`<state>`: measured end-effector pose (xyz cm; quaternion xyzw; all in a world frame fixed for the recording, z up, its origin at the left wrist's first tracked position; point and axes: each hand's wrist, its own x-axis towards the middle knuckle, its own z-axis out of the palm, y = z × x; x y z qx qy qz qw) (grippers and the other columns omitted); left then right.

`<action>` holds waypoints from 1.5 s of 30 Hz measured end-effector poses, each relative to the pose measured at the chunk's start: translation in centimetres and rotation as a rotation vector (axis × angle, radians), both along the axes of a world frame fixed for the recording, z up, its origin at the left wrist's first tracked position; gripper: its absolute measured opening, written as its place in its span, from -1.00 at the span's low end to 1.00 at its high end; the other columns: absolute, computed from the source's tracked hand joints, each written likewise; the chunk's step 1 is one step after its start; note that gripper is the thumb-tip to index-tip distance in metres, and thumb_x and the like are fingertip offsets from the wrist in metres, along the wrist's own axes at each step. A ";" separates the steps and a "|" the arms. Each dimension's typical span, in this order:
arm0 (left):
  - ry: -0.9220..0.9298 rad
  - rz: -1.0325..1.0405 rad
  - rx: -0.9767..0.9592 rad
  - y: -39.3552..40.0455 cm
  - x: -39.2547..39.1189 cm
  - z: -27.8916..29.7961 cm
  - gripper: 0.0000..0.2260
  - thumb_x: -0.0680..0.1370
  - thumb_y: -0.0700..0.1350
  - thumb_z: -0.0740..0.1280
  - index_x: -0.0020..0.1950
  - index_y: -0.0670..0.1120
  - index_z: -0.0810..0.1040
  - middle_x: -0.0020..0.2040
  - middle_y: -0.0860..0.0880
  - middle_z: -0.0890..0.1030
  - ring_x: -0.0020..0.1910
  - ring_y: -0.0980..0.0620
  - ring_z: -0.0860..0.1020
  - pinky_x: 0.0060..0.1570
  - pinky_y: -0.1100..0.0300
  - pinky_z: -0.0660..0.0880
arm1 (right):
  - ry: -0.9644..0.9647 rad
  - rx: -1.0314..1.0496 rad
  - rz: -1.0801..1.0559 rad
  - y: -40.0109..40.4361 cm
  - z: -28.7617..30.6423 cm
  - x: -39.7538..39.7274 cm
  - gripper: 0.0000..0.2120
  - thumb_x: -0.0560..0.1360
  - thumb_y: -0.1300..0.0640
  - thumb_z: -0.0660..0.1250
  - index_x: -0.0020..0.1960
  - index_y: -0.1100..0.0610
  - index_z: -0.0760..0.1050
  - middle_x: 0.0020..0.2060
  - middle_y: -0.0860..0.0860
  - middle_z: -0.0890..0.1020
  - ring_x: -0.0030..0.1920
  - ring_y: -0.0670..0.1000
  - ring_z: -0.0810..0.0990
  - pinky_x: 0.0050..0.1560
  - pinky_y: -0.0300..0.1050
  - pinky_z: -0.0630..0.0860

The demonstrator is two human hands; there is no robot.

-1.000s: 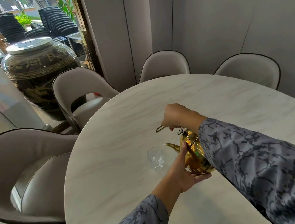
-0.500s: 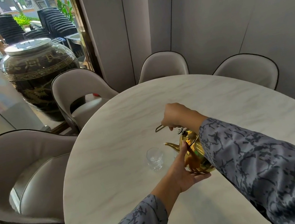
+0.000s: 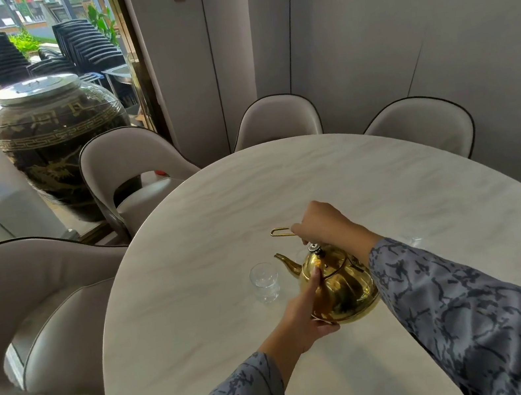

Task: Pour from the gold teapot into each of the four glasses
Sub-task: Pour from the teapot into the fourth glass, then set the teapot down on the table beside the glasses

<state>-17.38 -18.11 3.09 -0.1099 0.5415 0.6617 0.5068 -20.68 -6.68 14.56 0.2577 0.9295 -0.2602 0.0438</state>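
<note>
The gold teapot [image 3: 345,290] sits low over the white marble table [image 3: 202,312], its spout pointing left. My right hand [image 3: 323,224] grips its thin gold handle from above. My left hand [image 3: 302,317] cups the pot's near side, one finger reaching up to the lid. A clear glass [image 3: 264,282] stands just left of the spout tip, apart from it. A second glass [image 3: 301,254] shows faintly behind the spout. Another glass [image 3: 411,238] stands right of my right forearm, partly hidden by the sleeve.
Grey padded chairs ring the table: one at the near left [image 3: 31,325], one at the far left [image 3: 130,175], two at the far side [image 3: 277,121]. A large dark jar [image 3: 56,135] stands by the window behind them.
Both hands keep their hold on the teapot. The view has shifted slightly, and the pot's body shows more fully beside the left glass.
</note>
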 end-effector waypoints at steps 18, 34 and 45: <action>0.235 -0.071 -0.227 5.0 6.3 -1.0 -0.12 0.30 0.27 0.52 0.43 -0.06 0.20 0.36 -0.18 0.45 0.28 -0.19 0.51 0.17 -0.12 0.58 | 0.282 -0.344 -0.277 7.3 -2.0 12.9 -0.58 0.54 -0.08 0.35 -0.40 0.14 0.52 -0.55 -0.03 0.50 -0.54 -0.05 0.44 -0.38 -0.15 0.41; 0.123 -0.062 -0.098 15.8 16.0 -2.5 -0.30 0.36 0.11 0.55 0.38 -0.04 0.32 0.27 -0.10 0.51 0.22 -0.09 0.53 0.19 -0.01 0.54 | 0.392 -0.444 -0.479 17.7 -4.1 24.9 -0.59 0.52 -0.11 0.40 -0.38 0.13 0.52 -0.54 -0.05 0.49 -0.50 -0.06 0.43 -0.36 -0.17 0.39; 0.213 -0.199 -0.234 24.3 17.4 -3.3 -0.47 0.47 0.08 0.46 0.33 -0.10 0.39 0.20 -0.11 0.57 0.15 -0.10 0.57 0.12 -0.03 0.60 | 0.426 -0.415 -0.603 24.7 -6.7 26.9 -0.58 0.52 -0.11 0.39 -0.33 0.20 0.58 -0.50 -0.02 0.54 -0.45 -0.03 0.48 -0.34 -0.15 0.44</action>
